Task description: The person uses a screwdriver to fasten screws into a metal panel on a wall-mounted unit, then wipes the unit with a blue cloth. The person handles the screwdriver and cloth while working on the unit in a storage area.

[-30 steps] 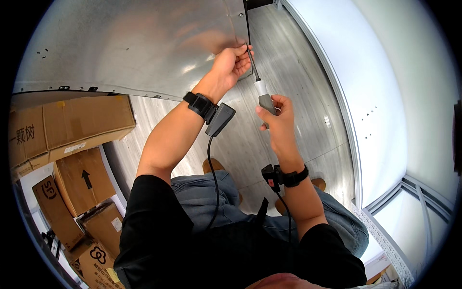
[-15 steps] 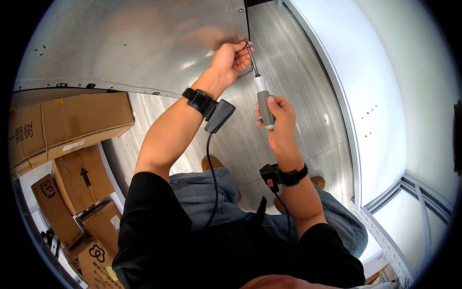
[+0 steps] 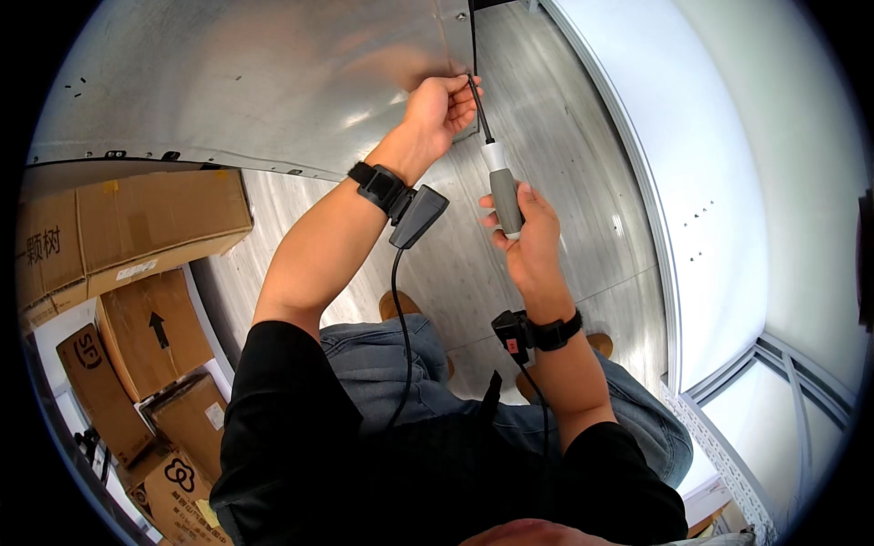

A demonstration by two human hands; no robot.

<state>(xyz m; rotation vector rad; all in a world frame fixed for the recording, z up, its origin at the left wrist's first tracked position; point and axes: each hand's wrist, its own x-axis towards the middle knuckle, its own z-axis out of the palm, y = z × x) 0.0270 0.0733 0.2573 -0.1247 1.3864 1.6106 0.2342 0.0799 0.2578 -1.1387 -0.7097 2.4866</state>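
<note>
My right hand (image 3: 523, 237) grips the grey and white handle of a screwdriver (image 3: 501, 187), its dark shaft pointing up toward the edge of a large brushed-metal panel (image 3: 273, 82). At that edge my left hand (image 3: 443, 105) pinches the shaft's tip between its fingertips, against the panel's corner. Both wrists carry black bands with small devices; a black cable hangs from the left one.
Several brown cardboard boxes (image 3: 118, 227) are stacked at the left, some printed with black arrows. A white wall panel (image 3: 728, 182) runs along the right, with a metal frame at the lower right. The floor (image 3: 583, 182) is grey metal sheet. My knees in blue jeans are below.
My right hand has raised the screwdriver so the shaft reaches the panel's edge, and my left-hand fingers have closed around its tip.
</note>
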